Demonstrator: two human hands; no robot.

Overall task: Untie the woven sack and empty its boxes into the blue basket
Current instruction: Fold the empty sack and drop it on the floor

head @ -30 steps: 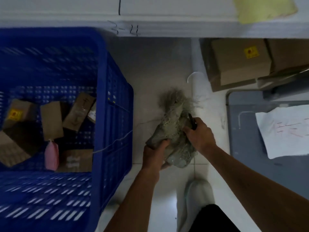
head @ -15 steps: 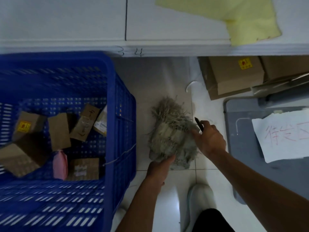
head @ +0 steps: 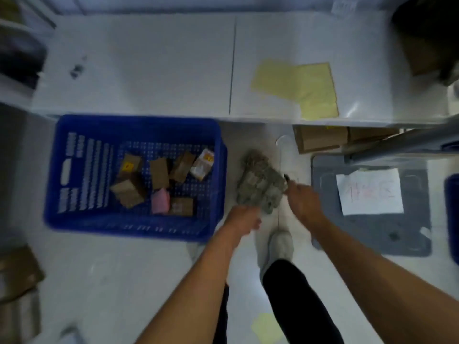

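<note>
Sack: the woven sack [head: 260, 186] is bunched into a grey, frayed bundle, held above the floor at 3 o'clock from the blue basket [head: 74, 170] and just beside its right wall.
Left hand: the left hand [head: 244, 217] grips the bundle's near, lower corner, fingers curled under it.
Right hand: the right hand [head: 301, 199] is closed round a small dark tool [head: 286, 178] whose tip pokes out at 11 o'clock, against the sack's right edge; blur hides whether its fingers also pinch the weave.
Boxes: about 6 brown boxes [head: 159, 173], a pink packet [head: 161, 201] and a white-and-orange carton [head: 202, 164] lie loose on the basket floor.
Change: 1.0 s ago the view sat close over the hands and basket; now the whole basket shows, the tabletop [head: 149, 65] at 12 o'clock fills the upper frame, and the person's legs and a shoe [head: 278, 247] appear at 6 o'clock. The head has risen; the sack has stayed crumpled and both hands have kept their hold.
Meaning: judging by the limp, flattened bundle and the filled basket, the emptying looks done, and the sack is probably being gathered up to set aside.
Nearby: a grey lid with a white paper [head: 370, 192] lies at 3 o'clock from the hands.
</note>
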